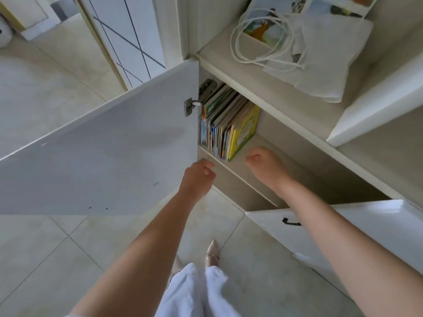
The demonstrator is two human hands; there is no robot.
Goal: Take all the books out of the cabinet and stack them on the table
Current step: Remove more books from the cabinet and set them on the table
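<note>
Door (98, 143) swung wide fills the nine o'clock side, its white panel standing between the tiled floor (45, 248) and the open cabinet (286, 143); a metal hinge (189, 106) sits at its inner edge. Just past that edge the left hand (198, 177) hangs, fingers loosely curled, gripping nothing, close to the shelf's front lip. At twelve o'clock the books (225, 124) stand upright, packed against the cabinet's left wall, a yellow-green one outermost. To their right the shelf lies bare, and there the right hand (265, 163) reaches in, fingers curled under, empty, near the yellow cover but apart from it. Up at one o'clock a white bag (325, 58) with looped cord handles lies on the cabinet's top. At four o'clock the second door (366, 234) stands ajar, hemming the right forearm.
</note>
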